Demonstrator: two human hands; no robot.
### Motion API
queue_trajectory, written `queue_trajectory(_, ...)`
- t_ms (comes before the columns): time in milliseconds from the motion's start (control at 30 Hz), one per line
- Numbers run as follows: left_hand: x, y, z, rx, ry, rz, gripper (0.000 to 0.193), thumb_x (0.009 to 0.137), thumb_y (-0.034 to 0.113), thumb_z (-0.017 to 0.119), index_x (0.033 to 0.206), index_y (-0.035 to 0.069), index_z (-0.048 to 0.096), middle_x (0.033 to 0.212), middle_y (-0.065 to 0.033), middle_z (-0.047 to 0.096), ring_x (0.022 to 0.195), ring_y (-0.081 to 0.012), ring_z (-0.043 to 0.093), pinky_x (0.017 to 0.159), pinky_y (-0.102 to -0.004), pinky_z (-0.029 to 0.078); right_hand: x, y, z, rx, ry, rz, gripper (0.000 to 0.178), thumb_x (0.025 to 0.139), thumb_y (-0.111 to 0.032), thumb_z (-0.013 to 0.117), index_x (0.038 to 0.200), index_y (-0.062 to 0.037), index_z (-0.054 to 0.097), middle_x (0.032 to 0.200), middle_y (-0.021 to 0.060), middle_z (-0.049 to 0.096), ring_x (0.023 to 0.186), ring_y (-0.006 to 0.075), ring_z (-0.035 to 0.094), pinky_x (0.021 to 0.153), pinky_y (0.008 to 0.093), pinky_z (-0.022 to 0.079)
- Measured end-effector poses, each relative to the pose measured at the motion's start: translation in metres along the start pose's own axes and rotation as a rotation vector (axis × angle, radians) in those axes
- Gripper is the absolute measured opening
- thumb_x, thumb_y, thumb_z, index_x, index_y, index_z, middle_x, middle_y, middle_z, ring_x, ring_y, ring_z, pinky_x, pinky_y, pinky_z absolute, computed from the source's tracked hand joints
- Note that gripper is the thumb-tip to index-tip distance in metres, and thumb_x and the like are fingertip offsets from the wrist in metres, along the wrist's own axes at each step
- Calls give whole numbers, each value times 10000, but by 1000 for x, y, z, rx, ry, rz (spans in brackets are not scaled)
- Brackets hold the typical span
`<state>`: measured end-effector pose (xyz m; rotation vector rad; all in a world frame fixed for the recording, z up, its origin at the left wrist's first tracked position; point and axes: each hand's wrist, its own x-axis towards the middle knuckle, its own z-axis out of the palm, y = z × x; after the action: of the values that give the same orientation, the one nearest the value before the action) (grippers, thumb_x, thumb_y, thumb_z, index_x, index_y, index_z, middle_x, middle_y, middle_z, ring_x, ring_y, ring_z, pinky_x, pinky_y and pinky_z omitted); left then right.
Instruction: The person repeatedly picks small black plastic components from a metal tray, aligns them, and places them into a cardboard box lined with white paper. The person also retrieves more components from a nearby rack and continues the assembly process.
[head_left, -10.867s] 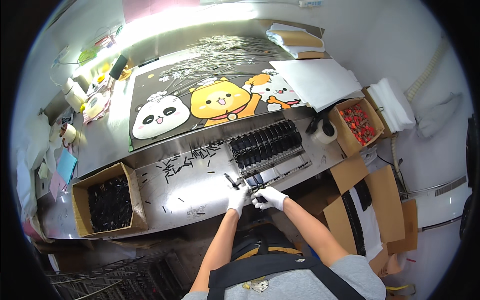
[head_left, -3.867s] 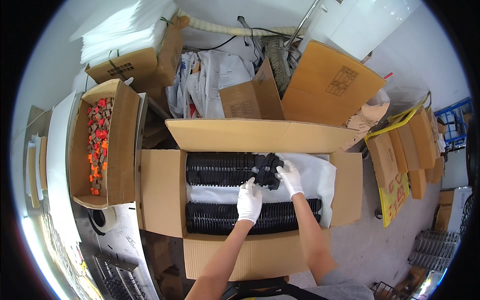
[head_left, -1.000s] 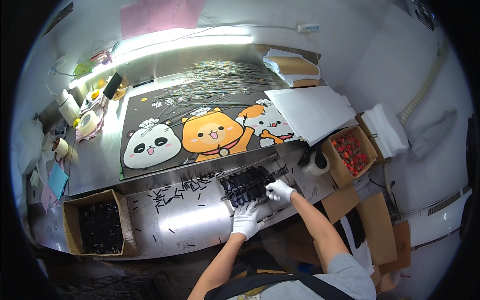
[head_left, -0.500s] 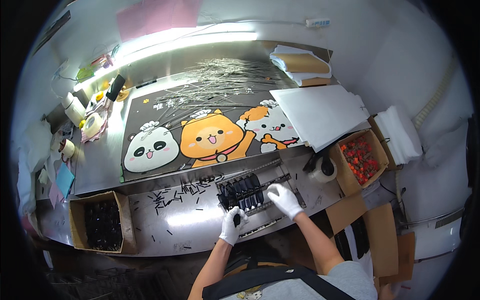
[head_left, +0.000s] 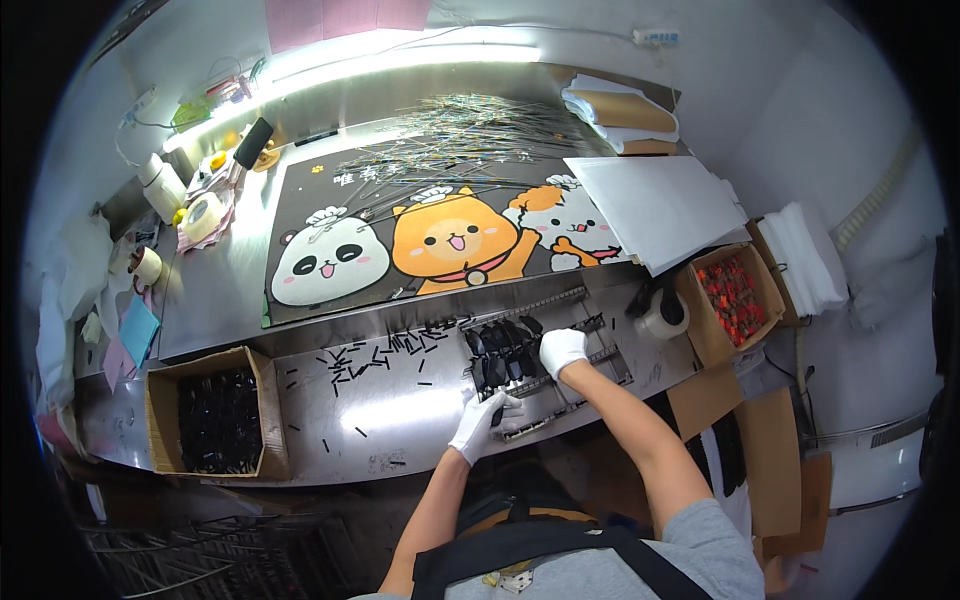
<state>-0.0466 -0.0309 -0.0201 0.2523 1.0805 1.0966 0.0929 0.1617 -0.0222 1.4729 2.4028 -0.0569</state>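
Note:
A slotted metal rack (head_left: 590,357) lies on the steel bench, with several dark, glossy, lens-like pieces (head_left: 505,345) standing in two rows across its left half. At the rack's near left corner, my white-gloved left hand (head_left: 480,425) is closed on a small dark piece (head_left: 497,414), partly hidden by the fingers. My right hand (head_left: 564,352), also gloved, is at the right end of the rows, its fingers curled down against the dark pieces. The back of that hand hides its fingertips and whatever they hold.
Small black strips (head_left: 400,345) lie scattered left of the rack. A cardboard box (head_left: 268,420) of dark pieces stands at far left; another box (head_left: 768,285) holds red-and-brown bits. A tape roll (head_left: 665,318), white sheets (head_left: 655,210), a cartoon mat (head_left: 400,285) and thin wires (head_left: 470,135) are around.
My right hand has moved from the rack's bare right side to the dark pieces. The left hand stays near the rack's near corner, and the whole view has shifted a little.

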Motion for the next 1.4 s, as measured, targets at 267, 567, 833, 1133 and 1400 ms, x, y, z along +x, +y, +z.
queue_trajectory(267,-13,0,-30,-623,-196,54,290,1020,362,586,851,126,594,867,-28,613,776,-152,599,591,-251,483,-7,30,12,2394,-618,169,267,1002,-281,522,850,-78,607,667,16,566,490,114,500,445,255,422)
queue_trajectory(567,-15,23,-9,-482,-520,22,195,1015,205,541,1118,50,600,914,-76,642,759,-157,601,622,-265,508,-64,-31,-22,1870,-507,-225,174,1007,-204,572,999,-63,673,897,26,685,808,106,638,736,259,523)
queue_trajectory(833,7,25,-29,408,430,104,358,1052,291,476,929,-9,627,704,-105,675,537,-192,639,544,-306,552,-66,-63,-20,1685,-169,-218,243,969,-272,649,1048,-46,692,894,86,759,799,130,699,742,288,529)
queue_trajectory(1133,3,9,-29,-542,644,585,125,936,59,695,1045,78,636,854,-14,666,631,-119,604,554,-259,518,-85,-103,-34,1145,-227,-111,334,960,-389,590,1061,-76,648,885,146,736,842,318,719,762,414,545)
queue_trajectory(1400,-19,-2,-29,-706,59,448,265,992,94,604,1249,27,612,1094,-69,692,1026,-187,656,997,-334,499,-106,-127,-60,578,-59,-206,380,912,-364,590,1155,-72,599,1001,197,731,929,389,710,823,481,556)
